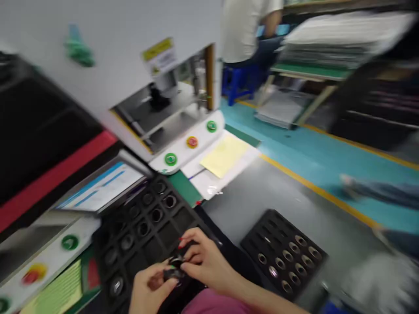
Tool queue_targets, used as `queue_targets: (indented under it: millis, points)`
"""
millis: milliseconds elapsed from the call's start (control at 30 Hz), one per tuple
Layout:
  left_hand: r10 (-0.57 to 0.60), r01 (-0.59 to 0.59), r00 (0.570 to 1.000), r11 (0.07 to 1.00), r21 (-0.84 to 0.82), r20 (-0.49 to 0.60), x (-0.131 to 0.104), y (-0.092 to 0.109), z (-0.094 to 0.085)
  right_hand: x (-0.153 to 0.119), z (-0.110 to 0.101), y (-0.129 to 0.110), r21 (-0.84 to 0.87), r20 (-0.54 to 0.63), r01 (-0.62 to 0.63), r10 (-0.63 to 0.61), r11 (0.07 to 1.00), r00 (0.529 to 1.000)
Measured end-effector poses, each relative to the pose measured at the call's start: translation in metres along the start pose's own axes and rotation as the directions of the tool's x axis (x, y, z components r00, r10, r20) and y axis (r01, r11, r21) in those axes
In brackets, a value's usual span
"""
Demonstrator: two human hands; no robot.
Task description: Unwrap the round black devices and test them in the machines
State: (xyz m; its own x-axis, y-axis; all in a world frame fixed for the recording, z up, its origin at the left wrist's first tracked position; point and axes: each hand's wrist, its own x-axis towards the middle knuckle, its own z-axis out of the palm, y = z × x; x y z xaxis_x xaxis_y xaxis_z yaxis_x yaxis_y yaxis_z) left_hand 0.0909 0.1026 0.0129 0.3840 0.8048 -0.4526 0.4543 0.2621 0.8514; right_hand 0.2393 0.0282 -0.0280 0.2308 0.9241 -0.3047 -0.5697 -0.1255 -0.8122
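Observation:
My left hand (152, 283) is closed on a small dark part (176, 262) with a shiny surface, too blurred to name exactly. The fingers of my right hand (207, 264) pinch the same part from the other side. Both hands are over the near edge of a black compartment tray (149, 255). Round dark rings (157, 215) sit in several of its pockets, while other pockets hold nothing. A round piece with a bright rim (117, 285) lies in a pocket left of my left hand.
A second black tray (252, 237) with several rings is low on the right. Ahead stands a white machine (114, 56) with green and red buttons (192, 141). A screen (98, 187) is at the left. A seated person (240, 32) and a rack of white sheets (343, 35) are farther back.

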Motion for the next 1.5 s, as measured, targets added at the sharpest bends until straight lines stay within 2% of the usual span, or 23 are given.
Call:
queue_targets:
  millis: [133, 200, 233, 267, 300, 333, 400, 433, 533, 633, 700, 800, 867, 967, 1133, 1300, 1433, 1500]
  points:
    - [-0.059, 0.072, 0.996, 0.975, -0.208, 0.066, -0.001, -0.002, -0.003, 0.005, 0.0, 0.007, -0.062, 0.026, -0.021, 0.023, 0.998, 0.999]
    - [-0.043, 0.057, 0.997, 0.963, -0.264, 0.059, 0.0, -0.005, -0.014, 0.011, 0.003, 0.01, -0.156, 0.03, 0.039, -0.034, 0.987, 0.999]
    - [-0.02, 0.025, 1.0, 0.968, -0.25, 0.022, 0.001, -0.006, -0.023, 0.016, 0.004, 0.009, -0.238, 0.034, 0.106, -0.1, 0.966, 0.994]
    - [0.029, -0.037, 0.998, 0.983, -0.18, -0.049, 0.004, -0.007, -0.032, 0.022, 0.005, 0.008, -0.36, 0.049, 0.203, -0.199, 0.911, 0.979]
    - [0.099, -0.109, 0.985, 0.992, -0.061, -0.138, 0.009, -0.008, -0.043, 0.031, 0.007, 0.006, -0.496, 0.081, 0.31, -0.313, 0.811, 0.946]
    - [0.183, -0.168, 0.959, 0.982, 0.084, -0.218, 0.015, -0.009, -0.054, 0.043, 0.008, 0.003, -0.621, 0.125, 0.404, -0.424, 0.672, 0.897]
    - [0.354, -0.239, 0.875, 0.909, 0.341, -0.331, 0.034, -0.013, -0.075, 0.071, 0.01, 0.0, -0.782, 0.236, 0.498, -0.563, 0.374, 0.792]
    - [0.412, -0.252, 0.838, 0.874, 0.415, -0.359, 0.046, -0.015, -0.084, 0.087, 0.011, -0.001, -0.815, 0.275, 0.51, -0.591, 0.276, 0.759]
    - [0.506, -0.281, 0.781, 0.808, 0.518, -0.366, 0.083, -0.024, -0.1, 0.131, 0.013, 0.004, -0.837, 0.407, 0.544, -0.588, 0.067, 0.699]
    - [0.566, -0.308, 0.768, 0.737, 0.602, -0.299, 0.107, -0.036, -0.104, 0.153, 0.013, 0.015, -0.789, 0.568, 0.603, -0.518, -0.12, 0.64]
    - [0.581, -0.322, 0.775, 0.702, 0.635, -0.249, 0.109, -0.044, -0.102, 0.156, 0.011, 0.023, -0.751, 0.635, 0.628, -0.479, -0.202, 0.606]
    - [0.579, -0.328, 0.789, 0.678, 0.658, -0.204, 0.1, -0.052, -0.103, 0.151, 0.006, 0.029, -0.721, 0.68, 0.638, -0.453, -0.27, 0.576]
    - [0.556, -0.291, 0.799, 0.69, 0.663, -0.228, 0.094, -0.053, -0.107, 0.145, 0.004, 0.028, -0.713, 0.688, 0.643, -0.454, -0.28, 0.566]
    - [0.477, -0.173, 0.816, 0.741, 0.649, -0.327, 0.094, -0.05, -0.114, 0.133, 0.006, 0.021, -0.726, 0.665, 0.64, -0.49, -0.25, 0.563]
    - [0.304, -0.045, 0.871, 0.832, 0.553, -0.385, 0.109, -0.042, -0.116, 0.108, 0.021, 0.012, -0.783, 0.555, 0.611, -0.576, -0.117, 0.6]
    - [0.243, -0.068, 0.896, 0.903, 0.425, -0.372, 0.106, -0.029, -0.109, 0.093, 0.039, 0.016, -0.816, 0.394, 0.564, -0.592, 0.128, 0.704]
    - [0.23, -0.163, 0.942, 0.95, 0.267, -0.246, 0.076, -0.013, -0.091, 0.083, 0.058, 0.015, -0.787, 0.227, 0.494, -0.57, 0.37, 0.79]
    - [0.21, -0.198, 0.967, 0.976, 0.092, -0.143, 0.056, -0.006, -0.079, 0.079, 0.067, 0.012, -0.728, 0.182, 0.484, -0.544, 0.485, 0.819]
